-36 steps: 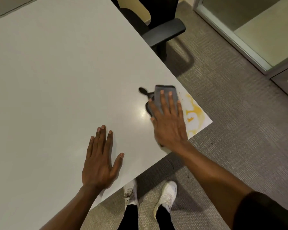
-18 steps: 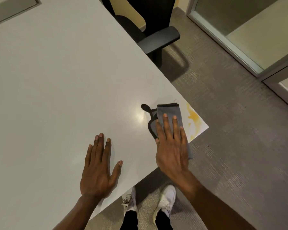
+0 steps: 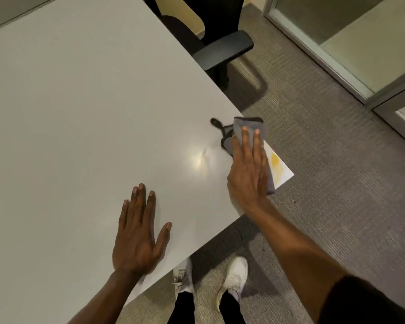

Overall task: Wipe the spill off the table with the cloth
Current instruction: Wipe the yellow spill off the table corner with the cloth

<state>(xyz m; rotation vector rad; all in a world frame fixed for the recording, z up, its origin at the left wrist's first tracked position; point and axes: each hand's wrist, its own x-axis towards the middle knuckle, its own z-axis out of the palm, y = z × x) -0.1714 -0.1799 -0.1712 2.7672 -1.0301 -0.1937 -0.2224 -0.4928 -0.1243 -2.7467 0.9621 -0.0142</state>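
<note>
Mid-wipe: right hand flat, fingers spread, pressing folded grey cloth onto pale worktop corner. Left hand splayed, bracing. Yellow spill remains beside the cloth; next pass probably sweeps right.

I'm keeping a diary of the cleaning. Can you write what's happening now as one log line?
step: wiping | right hand: flat on cloth | left hand: flat on table | spill: yellow patch left at corner
</note>
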